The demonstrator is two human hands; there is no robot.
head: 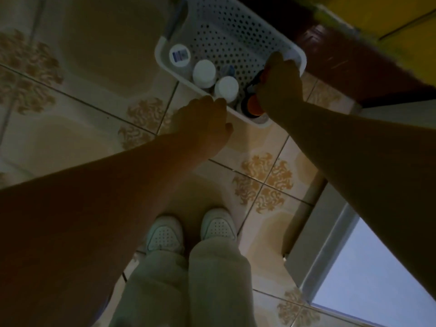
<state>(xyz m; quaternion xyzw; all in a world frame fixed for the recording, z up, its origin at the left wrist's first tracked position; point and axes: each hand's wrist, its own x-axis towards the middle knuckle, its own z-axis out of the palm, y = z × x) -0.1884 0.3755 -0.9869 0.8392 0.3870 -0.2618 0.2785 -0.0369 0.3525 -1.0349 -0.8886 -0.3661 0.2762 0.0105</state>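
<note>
Two bare forearms reach forward over pale trousers and white shoes (218, 226). At their end is a white perforated basket (236, 31), held above the tiled floor (94, 55), with its far end close to a dark wooden furniture (342, 62); whether it rests there I cannot tell. The left hand (207, 119) curls its fingers on the near edge, and the right hand (280, 86) closes around the right edge. Three white-capped bottles (204, 72) and an orange-capped bottle (253, 106) stand along the near edge. I judge the basket is already picked up; carrying it and setting it down is left.
</note>
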